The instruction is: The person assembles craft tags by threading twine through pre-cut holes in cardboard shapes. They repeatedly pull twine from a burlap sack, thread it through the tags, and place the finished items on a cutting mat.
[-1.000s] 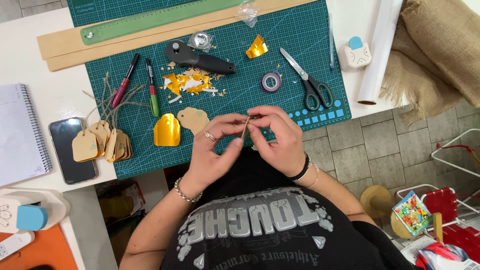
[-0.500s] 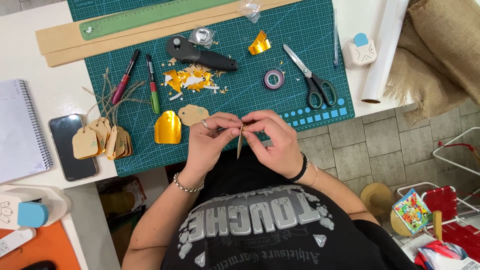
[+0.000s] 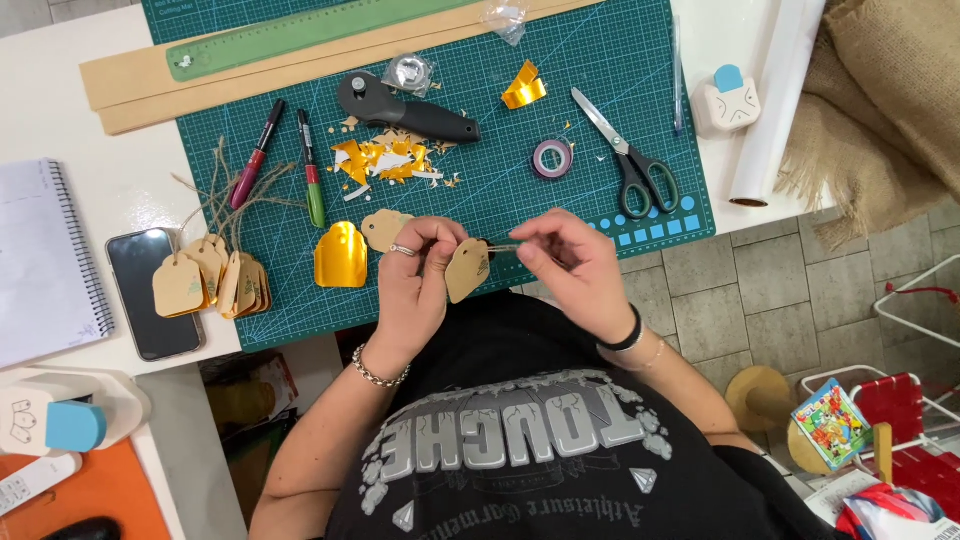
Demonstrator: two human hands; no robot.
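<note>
Currently, as I log it from the head view:

Item 1: left hand, ringed and braceleted, fingers pinched shut on the top of a kraft paper tag, which hangs just off the near edge of the green cutting mat, over my lap.

Item 2: right hand, fingertips closed on a thin strand of twine that runs straight across to the tag's top; whether it passes through the hole I cannot tell.

Item 3: second loose tag, flat on the mat, touching the left hand's knuckles.

Item 4: curved gold foil piece, just left of that tag.

Item 5: stack of finished tags with twine tails, at the mat's left edge, beside a dark phone on the white counter.

Item 6: gold and white foil scraps, mid-mat, below a black rotary cutter.

Item 7: two markers, left of the scraps.

Item 8: small tape roll and scissors, right part of mat, well apart from both hands.

Item 9: green ruler on a brown card strip, far edge.
</note>
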